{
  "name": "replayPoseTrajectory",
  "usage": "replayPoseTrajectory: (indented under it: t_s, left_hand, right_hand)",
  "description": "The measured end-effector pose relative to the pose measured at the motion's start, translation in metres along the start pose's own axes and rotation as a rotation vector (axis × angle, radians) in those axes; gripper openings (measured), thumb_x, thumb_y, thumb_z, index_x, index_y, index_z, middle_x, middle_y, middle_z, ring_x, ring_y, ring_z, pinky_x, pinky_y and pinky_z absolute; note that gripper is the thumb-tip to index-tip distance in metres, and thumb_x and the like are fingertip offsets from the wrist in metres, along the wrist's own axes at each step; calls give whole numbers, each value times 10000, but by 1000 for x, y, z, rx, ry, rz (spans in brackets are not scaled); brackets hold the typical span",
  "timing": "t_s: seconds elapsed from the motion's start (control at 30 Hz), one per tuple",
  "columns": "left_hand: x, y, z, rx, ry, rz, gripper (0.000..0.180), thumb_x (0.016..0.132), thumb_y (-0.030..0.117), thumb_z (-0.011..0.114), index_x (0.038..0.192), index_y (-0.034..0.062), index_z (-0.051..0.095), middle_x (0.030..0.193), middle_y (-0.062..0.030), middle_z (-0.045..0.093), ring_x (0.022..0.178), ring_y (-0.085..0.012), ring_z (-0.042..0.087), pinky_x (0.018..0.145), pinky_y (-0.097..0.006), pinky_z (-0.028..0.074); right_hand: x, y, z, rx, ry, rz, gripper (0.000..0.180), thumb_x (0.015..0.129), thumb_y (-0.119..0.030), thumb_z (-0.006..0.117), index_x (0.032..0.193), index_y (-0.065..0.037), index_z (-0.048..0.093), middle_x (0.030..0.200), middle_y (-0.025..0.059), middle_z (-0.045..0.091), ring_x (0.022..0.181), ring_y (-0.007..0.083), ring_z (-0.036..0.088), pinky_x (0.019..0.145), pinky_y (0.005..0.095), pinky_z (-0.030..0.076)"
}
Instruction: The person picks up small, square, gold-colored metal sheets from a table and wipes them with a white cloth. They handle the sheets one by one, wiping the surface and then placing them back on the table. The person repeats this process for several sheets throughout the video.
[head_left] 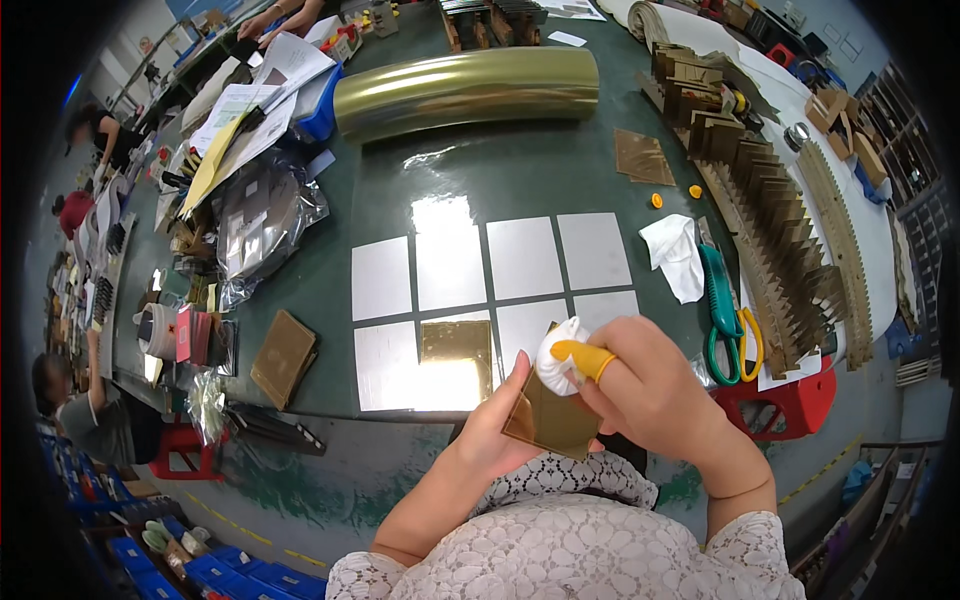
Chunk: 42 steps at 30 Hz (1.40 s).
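Observation:
My left hand [488,432] grips a square gold-brown plate [548,422] by its left edge and underside, tilted above the table's front edge. Wadded white cloth [552,362] is pinched in my right hand [655,390], against the plate's upper part; a yellow finger cot [590,360] covers one fingertip. Just beyond my hands, pale square sheets [522,258] lie in two rows. On the front row rests a shiny gold square [456,348], left of the plate. A stack of brown squares [284,356] sits further left.
A gold roll [470,88] lies across the back. On the right are a folded white cloth [675,255], green-handled scissors [718,300], yellow-handled scissors [750,345] and a toothed rack [760,200] holding brown pieces. Plastic bags [265,215] and papers crowd the left. Other people work at far left.

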<state>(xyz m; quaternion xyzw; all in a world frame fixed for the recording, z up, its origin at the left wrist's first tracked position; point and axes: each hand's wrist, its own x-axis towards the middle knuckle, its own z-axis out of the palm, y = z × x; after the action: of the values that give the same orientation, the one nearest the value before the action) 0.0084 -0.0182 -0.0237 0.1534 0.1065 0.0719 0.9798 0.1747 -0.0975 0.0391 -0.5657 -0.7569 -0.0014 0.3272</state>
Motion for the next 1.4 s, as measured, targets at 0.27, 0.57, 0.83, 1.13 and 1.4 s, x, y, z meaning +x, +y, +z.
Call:
replayPoseTrajectory:
  t_s: [0.27, 0.57, 0.83, 1.13, 1.4]
  left_hand:
    - [1, 0, -7, 14, -91, -31, 688, 994, 556, 200, 1417, 25, 318, 1314, -218, 485, 1069, -386, 585, 869, -503, 501]
    - [4, 1, -11, -87, -150, -67, 732, 982, 581, 233, 1429, 6, 300, 1336, -277, 453, 1053, -397, 590, 844, -484, 513]
    - [6, 1, -19, -156, -116, -67, 770, 953, 632, 201, 1449, 49, 291, 1334, -346, 405, 1005, -412, 579, 781, -499, 512]
    - [13, 7, -22, -234, -130, 54, 795, 932, 659, 251, 1434, 47, 321, 1307, -315, 442, 982, -396, 592, 785, -487, 511]
    - [15, 7, -20, -180, -126, 37, 789, 937, 652, 258, 1440, 47, 314, 1338, -311, 423, 1019, -391, 589, 794, -487, 512]
  right_hand:
    - [4, 12, -3, -79, 66, 75, 192, 732, -21, 693, 855, 24, 552, 847, 134, 516, 750, 307, 542, 664, 384, 462]
    - [1, 29, -14, -161, 87, 230, 155, 788, -27, 669, 836, 17, 528, 856, 132, 522, 761, 318, 547, 669, 386, 459]
    - [-13, 53, -26, -251, 244, 396, 163, 825, -35, 655, 811, 43, 513, 832, 164, 512, 732, 353, 528, 641, 412, 429]
    - [-44, 73, -21, -261, 387, 622, 146, 885, -91, 595, 951, 27, 542, 875, 156, 550, 773, 321, 553, 703, 369, 437]
    - [-38, 48, -24, 110, 451, 684, 214, 848, -74, 668, 1022, -4, 565, 912, 89, 593, 834, 178, 567, 758, 288, 443]
